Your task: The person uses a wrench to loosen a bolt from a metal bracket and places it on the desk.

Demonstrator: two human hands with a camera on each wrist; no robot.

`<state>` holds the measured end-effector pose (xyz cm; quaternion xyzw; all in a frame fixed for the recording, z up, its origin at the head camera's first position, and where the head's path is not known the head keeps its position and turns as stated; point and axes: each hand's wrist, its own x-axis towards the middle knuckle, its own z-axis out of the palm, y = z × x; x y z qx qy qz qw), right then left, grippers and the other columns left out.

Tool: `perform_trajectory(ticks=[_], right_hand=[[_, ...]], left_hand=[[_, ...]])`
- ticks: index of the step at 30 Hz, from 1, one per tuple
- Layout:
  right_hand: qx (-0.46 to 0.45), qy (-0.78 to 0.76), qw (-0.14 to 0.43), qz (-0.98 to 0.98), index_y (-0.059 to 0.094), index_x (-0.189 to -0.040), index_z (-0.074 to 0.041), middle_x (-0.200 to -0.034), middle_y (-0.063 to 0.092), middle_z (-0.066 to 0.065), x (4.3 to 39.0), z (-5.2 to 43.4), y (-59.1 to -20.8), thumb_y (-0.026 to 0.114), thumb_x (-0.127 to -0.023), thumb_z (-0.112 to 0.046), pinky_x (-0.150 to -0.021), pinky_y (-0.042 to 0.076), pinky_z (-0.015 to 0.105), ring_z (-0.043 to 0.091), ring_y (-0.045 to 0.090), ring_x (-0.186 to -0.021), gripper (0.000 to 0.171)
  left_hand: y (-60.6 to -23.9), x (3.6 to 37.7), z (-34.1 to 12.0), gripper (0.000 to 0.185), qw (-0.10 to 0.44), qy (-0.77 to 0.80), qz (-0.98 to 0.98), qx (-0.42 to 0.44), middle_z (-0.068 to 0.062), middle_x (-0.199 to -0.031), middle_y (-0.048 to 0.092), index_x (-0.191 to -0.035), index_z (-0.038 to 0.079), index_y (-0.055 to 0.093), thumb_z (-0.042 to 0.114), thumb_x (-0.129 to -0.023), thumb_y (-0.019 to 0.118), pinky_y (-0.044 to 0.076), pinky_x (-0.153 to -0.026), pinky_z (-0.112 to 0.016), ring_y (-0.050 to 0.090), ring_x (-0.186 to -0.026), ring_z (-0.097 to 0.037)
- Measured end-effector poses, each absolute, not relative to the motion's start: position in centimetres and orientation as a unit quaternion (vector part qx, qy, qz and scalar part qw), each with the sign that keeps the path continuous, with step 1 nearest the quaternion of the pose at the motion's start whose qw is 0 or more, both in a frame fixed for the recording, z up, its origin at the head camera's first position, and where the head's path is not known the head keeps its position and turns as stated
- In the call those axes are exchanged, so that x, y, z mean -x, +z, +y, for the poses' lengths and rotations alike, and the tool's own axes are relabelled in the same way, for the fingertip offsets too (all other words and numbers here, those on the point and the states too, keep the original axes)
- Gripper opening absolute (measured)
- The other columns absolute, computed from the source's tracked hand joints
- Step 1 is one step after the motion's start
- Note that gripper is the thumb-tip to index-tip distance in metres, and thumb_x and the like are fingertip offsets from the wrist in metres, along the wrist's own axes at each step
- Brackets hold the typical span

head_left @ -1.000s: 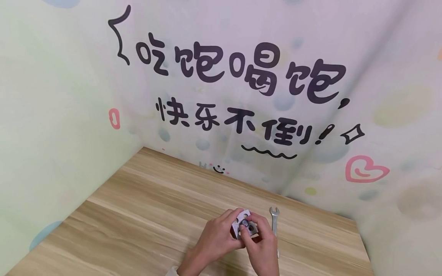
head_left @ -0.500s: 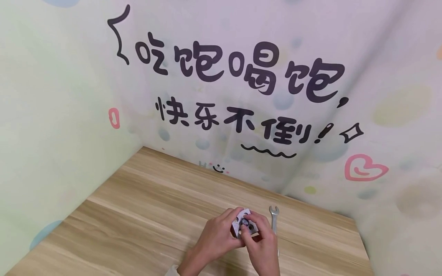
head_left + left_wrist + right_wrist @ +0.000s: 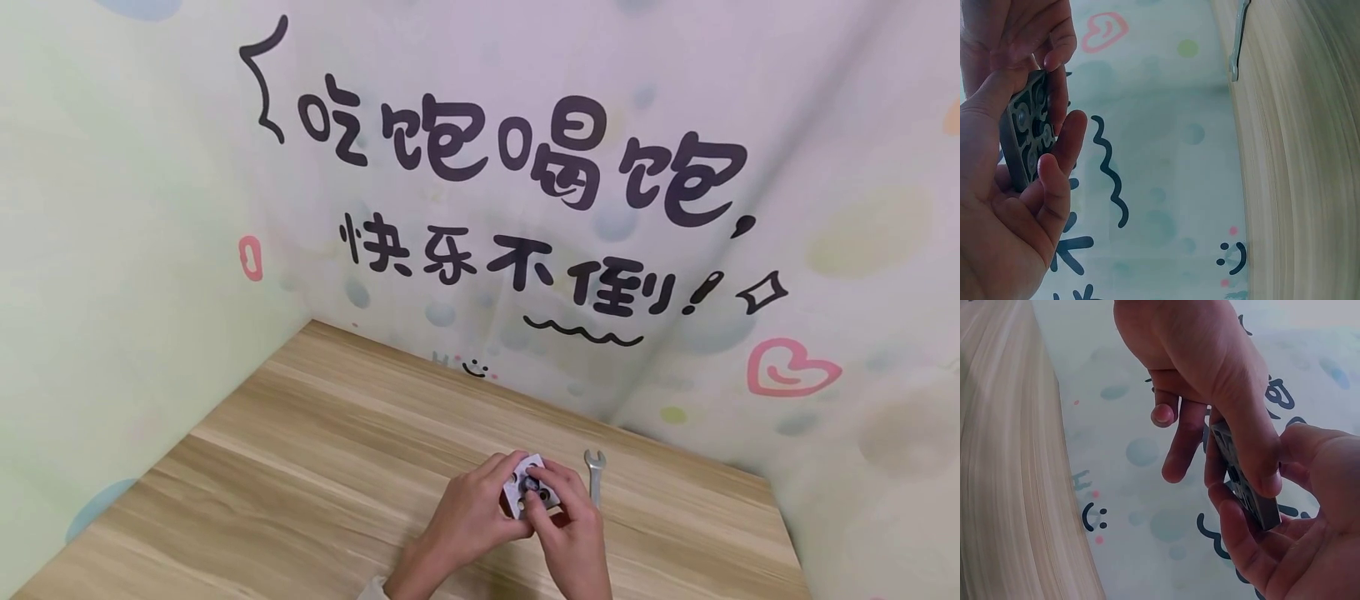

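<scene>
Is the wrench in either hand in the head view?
No: the wrench lies on the wooden table, while the left hand and right hand hold the small block.

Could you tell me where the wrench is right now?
In the head view, the wrench lies on the wooden table, just right of the right hand.

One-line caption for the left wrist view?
Both hands, left hand and right hand, hold a small square block; wrench on the wooden table.
</scene>
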<state>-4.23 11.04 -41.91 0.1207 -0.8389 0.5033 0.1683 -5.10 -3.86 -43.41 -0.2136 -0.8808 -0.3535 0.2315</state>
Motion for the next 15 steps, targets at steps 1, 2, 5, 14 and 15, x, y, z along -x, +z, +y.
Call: perform_trajectory(ticks=[1,2,5,14,15], right_hand=[[-0.126,0.502,0.169,-0.838,0.074,-0.108,-0.015,-0.119,0.066,0.006,4.23,11.08,-41.93,0.071,-0.085,0.001,-0.056,0.051,0.024,0.002,0.06,-0.086,0.028],[-0.132,0.502,0.17,-0.838,0.074,-0.109,-0.015,-0.12,0.066,0.007,4.23,11.11,-41.94,0.071,-0.086,0.001,-0.056,0.051,0.024,0.002,0.06,-0.086,0.028],[-0.153,0.5,0.18,-0.833,0.073,-0.111,-0.015,-0.121,0.065,0.008,4.2,11.17,-41.93,0.07,-0.087,0.001,-0.055,0.05,0.024,0.001,0.06,-0.087,0.029],[-0.152,0.512,0.163,-0.83,0.066,-0.125,-0.017,-0.123,0.063,0.005,4.14,11.11,-41.98,0.075,-0.082,0.001,-0.056,0.052,0.025,0.004,0.059,-0.083,0.048],[-0.142,0.512,0.158,-0.832,0.064,-0.127,-0.017,-0.123,0.063,0.004,4.15,11.08,-41.99,0.076,-0.082,0.0,-0.057,0.052,0.025,0.004,0.06,-0.082,0.05]], left_hand=[[-43.42,5.12,-3.85,0.067,0.232,-0.353,-0.881,0.213,0.004,-0.106,0.067,-0.127,0.012,0.06,0.031,-0.069,0.086,0.046,-0.062,-0.015,0.06,-0.077,-0.004],[-43.43,5.14,-3.84,0.066,0.233,-0.353,-0.881,0.213,0.004,-0.106,0.067,-0.127,0.012,0.06,0.031,-0.069,0.086,0.046,-0.062,-0.015,0.06,-0.076,-0.004],[-43.48,5.2,-3.79,0.066,0.239,-0.351,-0.88,0.213,0.005,-0.105,0.067,-0.126,0.012,0.061,0.031,-0.068,0.086,0.045,-0.061,-0.014,0.06,-0.074,-0.004],[-43.62,5.32,-3.75,0.068,0.266,-0.338,-0.877,0.212,0.005,-0.102,0.066,-0.127,0.013,0.061,0.032,-0.067,0.086,0.046,-0.06,-0.017,0.06,-0.073,-0.005],[-43.6,5.34,-3.74,0.068,0.267,-0.338,-0.877,0.212,0.005,-0.101,0.066,-0.127,0.013,0.061,0.033,-0.066,0.086,0.046,-0.061,-0.017,0.059,-0.073,-0.005]])
